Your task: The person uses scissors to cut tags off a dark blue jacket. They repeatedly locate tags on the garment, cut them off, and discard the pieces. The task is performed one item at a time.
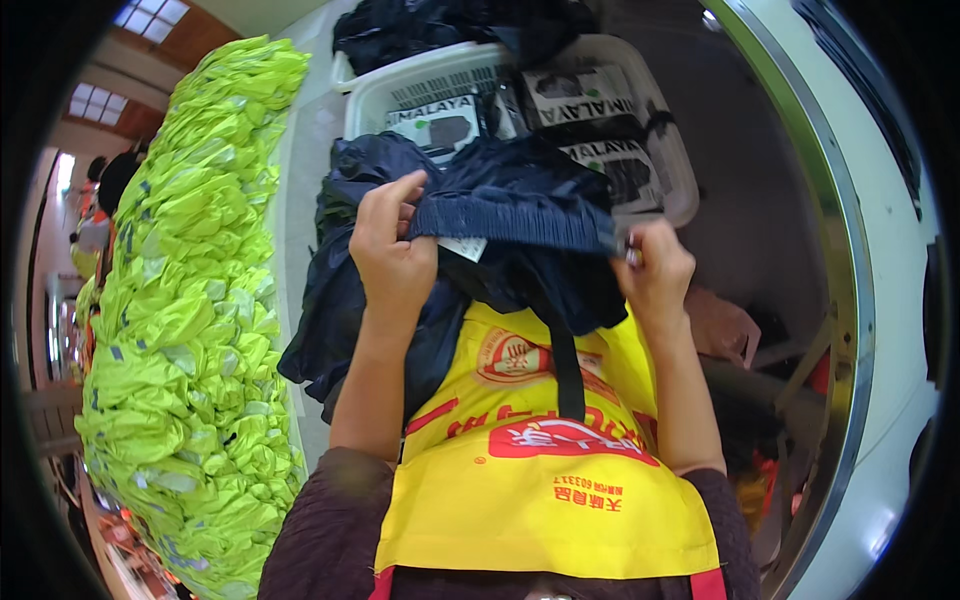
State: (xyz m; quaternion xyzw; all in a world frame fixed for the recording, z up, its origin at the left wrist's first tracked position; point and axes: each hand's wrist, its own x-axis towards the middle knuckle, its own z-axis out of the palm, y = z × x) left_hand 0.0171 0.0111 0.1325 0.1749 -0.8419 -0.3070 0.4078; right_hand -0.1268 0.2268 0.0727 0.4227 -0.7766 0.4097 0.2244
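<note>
A dark navy garment [350, 310] of thin, shiny cloth lies gathered in front of me, over the near side of the basket and against my yellow apron [540, 470]. Its ruched elastic waistband [510, 215] is stretched level between my hands. My left hand [388, 235] pinches the band's left end, fingers curled over the top. At the other end my right hand [655, 262] is closed on the band's edge. A white label [465, 247] shows just below the band, near my left hand. A black strap [566, 375] hangs from the garment over the apron.
Beyond the garment stands a white plastic basket [665, 110] holding several black-and-white packages [570, 95]. More black cloth [450, 30] lies behind it. A tall pile of neon yellow-green garments [190, 330] rises on the left. A metal-edged pale surface [840, 200] curves along the right.
</note>
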